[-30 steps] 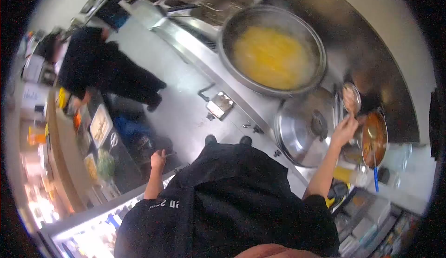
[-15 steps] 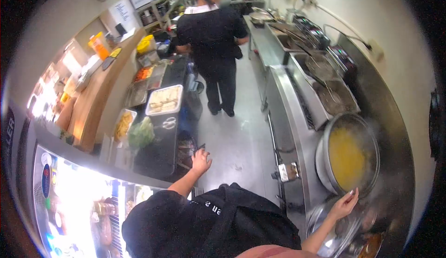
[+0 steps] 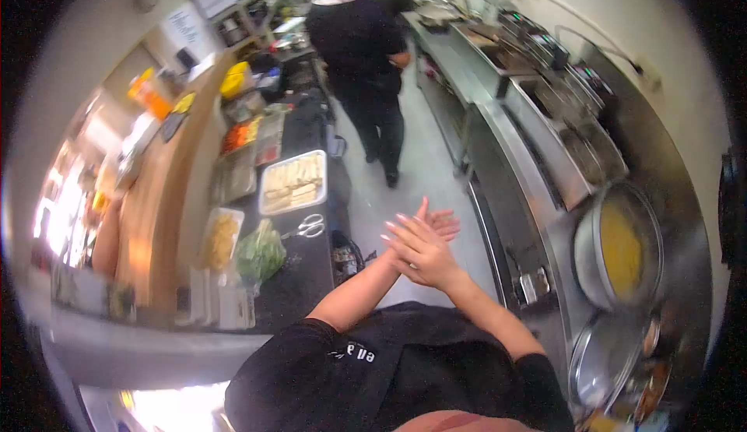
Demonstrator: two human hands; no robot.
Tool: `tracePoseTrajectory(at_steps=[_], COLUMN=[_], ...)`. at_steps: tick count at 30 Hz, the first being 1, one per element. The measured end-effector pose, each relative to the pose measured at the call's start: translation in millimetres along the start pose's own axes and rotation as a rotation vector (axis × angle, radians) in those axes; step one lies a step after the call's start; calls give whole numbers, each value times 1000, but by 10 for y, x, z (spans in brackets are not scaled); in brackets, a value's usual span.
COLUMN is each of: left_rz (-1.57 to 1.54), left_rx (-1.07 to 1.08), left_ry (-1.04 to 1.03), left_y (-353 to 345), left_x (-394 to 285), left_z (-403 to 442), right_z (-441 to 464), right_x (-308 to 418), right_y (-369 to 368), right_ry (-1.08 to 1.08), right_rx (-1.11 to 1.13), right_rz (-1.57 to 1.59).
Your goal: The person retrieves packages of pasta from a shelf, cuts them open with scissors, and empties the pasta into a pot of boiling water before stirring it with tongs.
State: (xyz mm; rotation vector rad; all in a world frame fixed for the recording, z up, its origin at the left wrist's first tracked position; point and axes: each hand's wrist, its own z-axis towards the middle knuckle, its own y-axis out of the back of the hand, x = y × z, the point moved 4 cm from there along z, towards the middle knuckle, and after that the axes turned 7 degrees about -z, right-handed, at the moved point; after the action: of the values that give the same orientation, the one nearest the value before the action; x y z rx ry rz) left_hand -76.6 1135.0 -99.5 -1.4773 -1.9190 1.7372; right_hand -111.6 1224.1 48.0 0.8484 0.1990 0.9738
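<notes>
My right hand (image 3: 422,251) lies across my left hand (image 3: 438,224), palm against palm, in front of my black apron. Fingers of both hands are stretched out, and nothing shows between them. To the left, on a dark counter, are a white tray of pale rolled pieces (image 3: 292,183), scissors (image 3: 310,226), a bagged green vegetable (image 3: 261,251) and a tray of yellowish food (image 3: 224,239). A large pot with yellow contents (image 3: 622,250) stands on the right.
A person in black (image 3: 362,66) stands in the aisle ahead. Fryers with baskets (image 3: 572,128) line the right side. A metal lid (image 3: 599,366) is at lower right, and a wooden ledge (image 3: 167,198) runs along the left.
The view has turned from the stove toward the aisle. My right hand has left the pan area and come together with my left hand. The person ahead has shifted slightly.
</notes>
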Motion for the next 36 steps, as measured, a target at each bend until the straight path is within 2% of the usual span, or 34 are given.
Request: tracePoseTrajectory(at_steps=[1,2,4,5,8,12,21,22,23,24,25,26,27,28,29,31,32,33,34,35,36], left_rz=[-289,-295,-509,-567,-521,-404,-164,-144,-145,-244,-511,-299,-306,-234,-160,-181,116,413,563,572,760], left_rx=[192,196,469,535,420,296,227,249,284,297,372,-35,-37,77,190,192,61,-67,-104,-99,-50], left_ry=[98,157,113,107,127,183,186,174,166,187,296,158,157,186,214,246,120,-8,-73,-55,-72], left_y=[-266,-336,-449,-473,-398,-305,-191,-178,-173,-145,-115,-317,-406,-496,-554,-507,-410,-319,-202,-142,-136], left_x=[-7,-1,-39,-57,-69,-139,-724,-809,-879,-924,-982,-1025,-1115,-1184,-1242,-1351,-1408,-1481,-1509,-1497,-1494], left_z=[67,153,255,324,527,856,1607,1634,1656,1658,1675,1627,1583,1535,1482,1464,1471,1471,1500,1502,1518], right_z=[-2,-31,-71,-85,-293,-359,-233,-251,-335,-383,-411,-418,-459,-491,-529,-863,-822,-788,-783,-746,-654], right_x=[-87,-160,-360,-472,-787,-1201,-2399,-2621,-2812,-3039,-3224,-3313,-3436,-3541,-3623,-3971,-3929,-3891,-3817,-3734,-3626], right_y=[-99,-195,-305,-317,-426,-590,-543,-666,-687,-694,-727,-711,-687,-676,-786,-1138,-1119,-1141,-1189,-1278,-1413], right_ry=[-56,-38,-79,-18,42,67,-29,-86,-89,-147,-203,-204,-357,-512,-513,-1014,-1024,-1090,-1152,-1172,-1111], right_rx=[5,23,53,65,57,-130,-251,-209,-208,-125,-41,-38,-3,33,38,410,415,558,694,690,723], right_rz=[-22,-49,-92,-73,-23,-5,-72,-34,-30,-160,-289,-283,-276,-269,-267,-776,-773,-598,-414,-407,-311])
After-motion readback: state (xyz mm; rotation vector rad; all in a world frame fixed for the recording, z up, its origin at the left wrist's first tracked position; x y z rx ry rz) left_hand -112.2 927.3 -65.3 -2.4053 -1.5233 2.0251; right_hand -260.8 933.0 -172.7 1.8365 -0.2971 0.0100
